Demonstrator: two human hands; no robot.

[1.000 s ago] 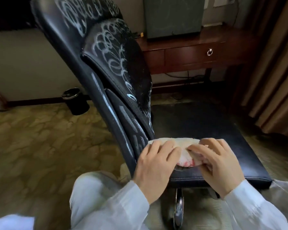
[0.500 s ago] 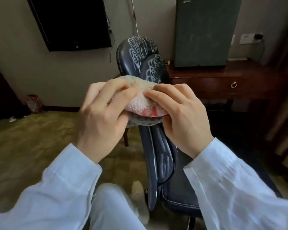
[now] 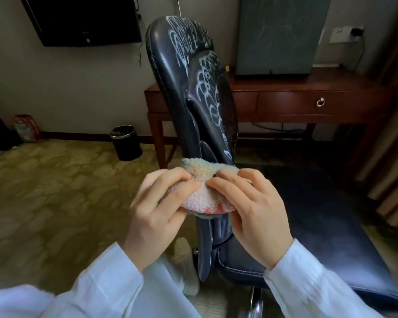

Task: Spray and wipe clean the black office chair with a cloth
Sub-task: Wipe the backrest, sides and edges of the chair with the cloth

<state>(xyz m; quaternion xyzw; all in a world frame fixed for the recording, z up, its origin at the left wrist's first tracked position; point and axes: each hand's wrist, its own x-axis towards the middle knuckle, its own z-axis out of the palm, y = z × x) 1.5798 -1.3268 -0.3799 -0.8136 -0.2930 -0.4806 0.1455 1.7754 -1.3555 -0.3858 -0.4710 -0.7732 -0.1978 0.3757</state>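
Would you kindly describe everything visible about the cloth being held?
The cloth is a fluffy terry towel, off-white to pinkish with a red patch at its lower edge, bunched into a folded wad. The left hand and right hand pinch it from both sides, in front of the chair's backrest.

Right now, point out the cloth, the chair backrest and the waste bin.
cloth (image 3: 201, 198): head view, on the fluffy middle between both hands.
chair backrest (image 3: 170, 72): head view, on its dark upper left side.
waste bin (image 3: 126, 145): head view, on its black side wall.
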